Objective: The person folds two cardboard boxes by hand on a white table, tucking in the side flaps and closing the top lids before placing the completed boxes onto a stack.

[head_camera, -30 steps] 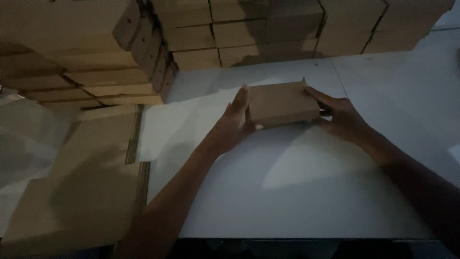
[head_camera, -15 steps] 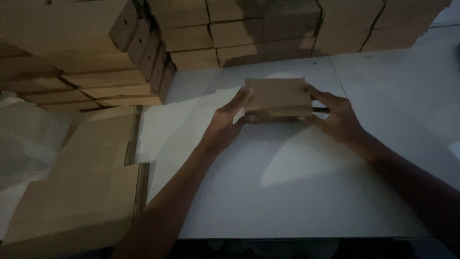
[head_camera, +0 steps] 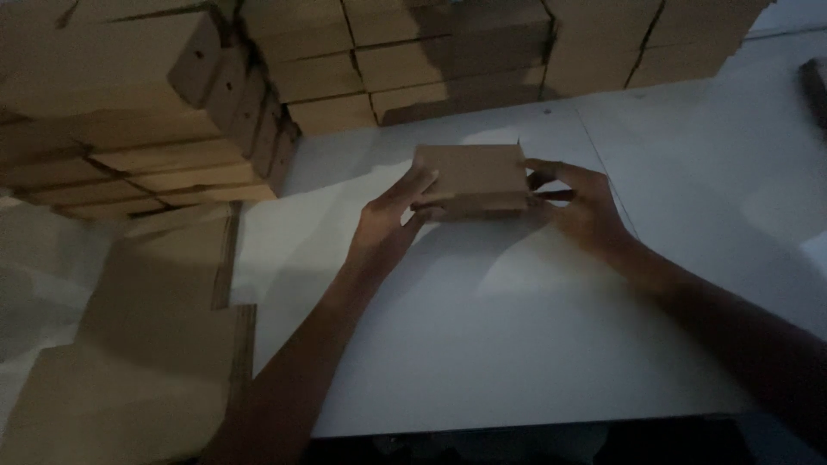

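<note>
A small brown cardboard box [head_camera: 472, 178], folded shut, is held just above the white table [head_camera: 482, 336] between both hands. My left hand [head_camera: 392, 220] grips its left side and front edge, thumb on top. My right hand [head_camera: 581, 202] clasps its right side with the fingers curled round the edge. The scene is dim, so fine detail of the box's flaps is hard to make out.
Rows of stacked folded cardboard boxes [head_camera: 448, 52] stand along the back of the table, with a leaning stack [head_camera: 146, 103] at the left. A pile of flat unfolded cardboard blanks [head_camera: 146, 344] lies at the lower left. A dark object [head_camera: 817, 86] shows at the right edge.
Both hands have carried the box a little away from me and leftward, tilting it so its top faces the camera more flatly. The grip on both sides is unchanged.
</note>
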